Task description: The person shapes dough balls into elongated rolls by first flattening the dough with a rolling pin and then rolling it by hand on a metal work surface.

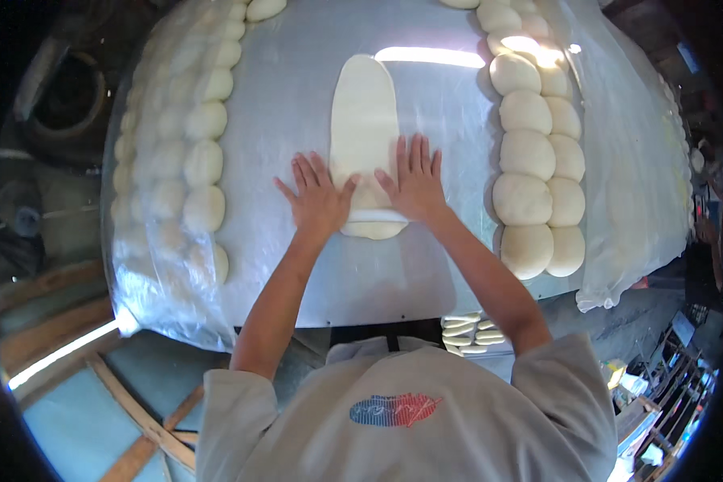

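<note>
A long flat oval of pale dough (365,112) lies on the metal tabletop in front of me, running away from my body. My left hand (320,197) is palm down at its left edge, fingers spread, thumb on the dough. On the opposite edge, my right hand (418,185) lies palm down with fingers stretched out and its thumb on the dough. Between my wrists a narrow white band crosses the near end; whether it is a fold or a separate bar, I cannot tell. A short rounded dough end (375,230) shows on the near side of it.
Rows of round dough balls (527,154) line the table's right side, beside clear plastic sheeting (627,201). More dough balls (204,163) sit at the left, mostly under plastic. Below the table's front edge (361,321), several small elongated dough pieces (460,329) lie in rows.
</note>
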`<action>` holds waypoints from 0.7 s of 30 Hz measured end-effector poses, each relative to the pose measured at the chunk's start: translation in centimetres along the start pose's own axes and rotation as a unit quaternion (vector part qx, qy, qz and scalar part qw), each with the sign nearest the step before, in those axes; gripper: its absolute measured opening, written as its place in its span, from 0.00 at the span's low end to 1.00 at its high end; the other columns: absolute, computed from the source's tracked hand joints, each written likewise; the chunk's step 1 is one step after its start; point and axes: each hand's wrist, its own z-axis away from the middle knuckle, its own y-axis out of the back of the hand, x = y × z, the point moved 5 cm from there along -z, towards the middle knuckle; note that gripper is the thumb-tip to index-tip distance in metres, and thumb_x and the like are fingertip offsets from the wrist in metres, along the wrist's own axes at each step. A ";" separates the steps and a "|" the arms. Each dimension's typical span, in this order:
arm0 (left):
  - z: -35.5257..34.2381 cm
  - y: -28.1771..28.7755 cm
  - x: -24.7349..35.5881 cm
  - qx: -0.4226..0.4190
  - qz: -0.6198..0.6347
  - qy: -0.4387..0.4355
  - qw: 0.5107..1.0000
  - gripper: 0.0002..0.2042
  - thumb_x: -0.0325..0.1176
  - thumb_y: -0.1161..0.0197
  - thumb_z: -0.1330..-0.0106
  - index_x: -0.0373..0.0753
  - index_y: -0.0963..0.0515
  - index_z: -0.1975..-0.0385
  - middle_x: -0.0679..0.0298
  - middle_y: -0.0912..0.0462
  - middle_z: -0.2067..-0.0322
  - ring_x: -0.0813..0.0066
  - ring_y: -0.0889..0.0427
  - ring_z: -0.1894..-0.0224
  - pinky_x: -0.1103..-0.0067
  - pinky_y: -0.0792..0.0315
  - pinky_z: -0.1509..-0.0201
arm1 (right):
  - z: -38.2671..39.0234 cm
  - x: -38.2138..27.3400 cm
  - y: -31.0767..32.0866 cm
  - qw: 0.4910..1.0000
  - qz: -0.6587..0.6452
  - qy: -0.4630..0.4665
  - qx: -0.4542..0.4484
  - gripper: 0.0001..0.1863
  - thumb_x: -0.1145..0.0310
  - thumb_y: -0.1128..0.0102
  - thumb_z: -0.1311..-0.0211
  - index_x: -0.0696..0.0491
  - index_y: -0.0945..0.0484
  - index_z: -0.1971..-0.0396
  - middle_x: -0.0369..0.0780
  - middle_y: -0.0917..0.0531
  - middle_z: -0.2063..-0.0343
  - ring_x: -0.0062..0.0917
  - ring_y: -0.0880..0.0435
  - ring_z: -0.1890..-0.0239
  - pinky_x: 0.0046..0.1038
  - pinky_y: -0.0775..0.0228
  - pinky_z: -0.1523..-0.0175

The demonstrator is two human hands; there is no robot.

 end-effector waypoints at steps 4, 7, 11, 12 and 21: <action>10.2 -0.1 -0.8 -0.054 -0.030 -0.036 0.997 0.38 0.56 0.57 0.32 0.29 0.50 0.33 0.42 0.51 0.32 0.50 0.51 0.29 0.36 0.73 0.36 | 11.5 -2.0 -1.0 0.998 -0.031 0.059 -0.017 0.42 0.43 0.59 0.34 0.61 0.52 0.32 0.63 0.47 0.35 0.54 0.52 0.30 0.53 0.62 0.30; 17.4 -0.1 -1.7 -0.072 -0.017 -0.045 0.996 0.37 0.53 0.55 0.32 0.30 0.51 0.33 0.44 0.51 0.32 0.48 0.52 0.29 0.36 0.73 0.37 | 15.6 -3.3 -0.8 0.994 -0.022 0.107 0.027 0.38 0.49 0.54 0.35 0.62 0.45 0.35 0.63 0.40 0.38 0.54 0.43 0.33 0.51 0.53 0.31; 22.6 -0.8 -1.9 -0.033 -0.058 -0.079 0.995 0.37 0.53 0.52 0.32 0.31 0.52 0.32 0.45 0.55 0.31 0.41 0.59 0.29 0.35 0.74 0.38 | 19.9 -3.8 -0.1 0.986 -0.060 0.150 0.048 0.33 0.53 0.50 0.36 0.62 0.38 0.39 0.62 0.36 0.41 0.53 0.38 0.37 0.51 0.47 0.33; 23.3 -0.8 -1.9 -0.062 -0.042 -0.081 0.994 0.38 0.52 0.53 0.32 0.30 0.53 0.32 0.45 0.58 0.30 0.38 0.63 0.29 0.35 0.76 0.38 | 20.8 -3.8 -0.1 0.985 -0.066 0.147 0.059 0.32 0.54 0.49 0.37 0.61 0.36 0.40 0.59 0.34 0.41 0.51 0.37 0.36 0.49 0.46 0.33; 21.3 1.4 -3.7 -0.030 0.154 -0.049 0.986 0.37 0.53 0.57 0.30 0.30 0.55 0.31 0.42 0.59 0.30 0.42 0.62 0.28 0.42 0.76 0.34 | 21.8 -1.5 1.8 0.976 -0.151 0.153 0.038 0.20 0.65 0.37 0.47 0.59 0.27 0.56 0.48 0.26 0.48 0.44 0.28 0.43 0.42 0.35 0.39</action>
